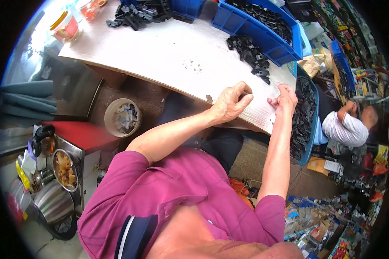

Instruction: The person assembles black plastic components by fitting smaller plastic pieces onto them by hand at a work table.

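Note:
Over the near right part of the white table (160, 56), my left hand (233, 102) is held with its fingers curled in toward the thumb. My right hand (285, 100) is to its right, close to the table's right end, its fingers also bent in. Whatever either hand may hold is too small or hidden to make out. A loose pile of small black plastic parts (251, 56) lies just beyond the hands. Behind that pile stands a blue bin (263, 46) full of similar parts. Beside my right hand, a teal tub (312, 149) holds many more black parts.
Another black pile (136, 16) lies at the table's far side, near a jar (65, 26). Left of my legs stands a waste bucket (109, 115). A red-topped cabinet (80, 134) and a pan of food (65, 170) are farther left. Another person (345, 127) sits at the right.

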